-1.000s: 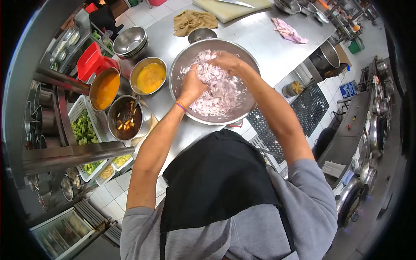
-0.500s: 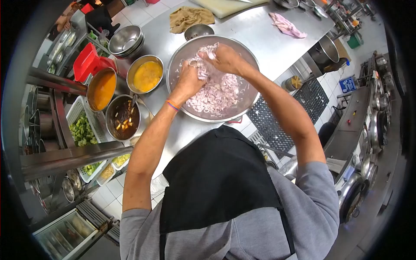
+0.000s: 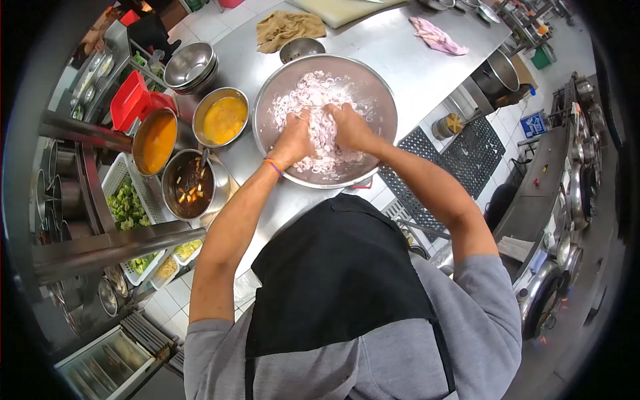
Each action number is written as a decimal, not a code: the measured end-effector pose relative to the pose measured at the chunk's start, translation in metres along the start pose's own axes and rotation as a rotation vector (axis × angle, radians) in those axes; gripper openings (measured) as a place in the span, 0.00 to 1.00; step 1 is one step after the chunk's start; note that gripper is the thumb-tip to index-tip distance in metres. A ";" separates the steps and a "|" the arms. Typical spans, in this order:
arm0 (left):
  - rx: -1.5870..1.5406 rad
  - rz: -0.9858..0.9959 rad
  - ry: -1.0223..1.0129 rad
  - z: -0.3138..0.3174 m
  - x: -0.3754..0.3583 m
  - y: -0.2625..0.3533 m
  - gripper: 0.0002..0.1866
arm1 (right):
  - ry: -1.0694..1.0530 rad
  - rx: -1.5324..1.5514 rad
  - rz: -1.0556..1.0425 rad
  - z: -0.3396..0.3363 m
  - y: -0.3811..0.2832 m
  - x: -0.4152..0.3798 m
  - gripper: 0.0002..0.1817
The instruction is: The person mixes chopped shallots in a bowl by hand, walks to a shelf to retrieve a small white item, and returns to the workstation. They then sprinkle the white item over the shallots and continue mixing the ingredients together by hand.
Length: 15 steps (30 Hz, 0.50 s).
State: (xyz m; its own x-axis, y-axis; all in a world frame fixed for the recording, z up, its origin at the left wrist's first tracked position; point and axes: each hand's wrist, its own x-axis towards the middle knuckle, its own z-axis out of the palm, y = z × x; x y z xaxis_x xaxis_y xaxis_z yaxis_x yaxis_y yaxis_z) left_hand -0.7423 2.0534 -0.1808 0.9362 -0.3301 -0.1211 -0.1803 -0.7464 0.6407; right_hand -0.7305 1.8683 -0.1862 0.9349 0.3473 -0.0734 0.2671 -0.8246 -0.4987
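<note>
A wide steel bowl (image 3: 381, 100) in front of me holds a heap of thinly sliced shallots (image 3: 319, 87), pale pink and white. Both hands are inside it. On the left side of the heap, my left hand (image 3: 295, 140) is closed, its fingers curled into the slices; a thin orange and purple band circles that wrist. My right hand (image 3: 351, 129) is closed on slices just to the right, its fingertips partly buried. Loose slices lie between the hands and cling to the bowl's wall.
Left of the bowl stand a bowl of yellow liquid (image 3: 224, 121), a pot of orange sauce (image 3: 159, 143) and a pot of dark sauce (image 3: 189, 190). A small steel bowl (image 3: 301, 49), a brown cloth (image 3: 288, 31) and a cutting board (image 3: 341, 9) lie beyond. A steel post (image 3: 120, 250) juts in at left.
Both hands have come down and toward me from the far part of the bowl. The slices now spread over its far side, and more of the heap shows beyond my fingers.
</note>
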 end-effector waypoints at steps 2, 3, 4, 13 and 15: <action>-0.050 0.014 0.043 0.003 0.011 -0.011 0.46 | 0.057 0.082 -0.044 0.002 0.015 0.015 0.29; -0.074 0.019 0.067 0.002 0.015 -0.014 0.44 | 0.074 0.123 -0.037 -0.004 0.012 0.018 0.27; -0.139 0.044 0.146 -0.005 0.008 -0.001 0.31 | 0.088 0.169 -0.025 -0.016 0.005 0.018 0.26; -0.117 0.119 0.297 -0.058 0.013 0.041 0.14 | 0.089 -0.096 0.037 -0.107 -0.045 0.017 0.14; -0.180 0.136 0.297 -0.059 0.017 0.040 0.16 | 0.136 -0.071 0.040 -0.113 -0.047 0.016 0.13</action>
State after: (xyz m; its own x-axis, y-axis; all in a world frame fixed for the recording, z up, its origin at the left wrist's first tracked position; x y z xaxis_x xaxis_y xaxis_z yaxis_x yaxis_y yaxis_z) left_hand -0.7152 2.0524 -0.1124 0.9588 -0.2174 0.1828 -0.2779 -0.5847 0.7622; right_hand -0.7014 1.8623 -0.0660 0.9668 0.2541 0.0285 0.2409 -0.8677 -0.4347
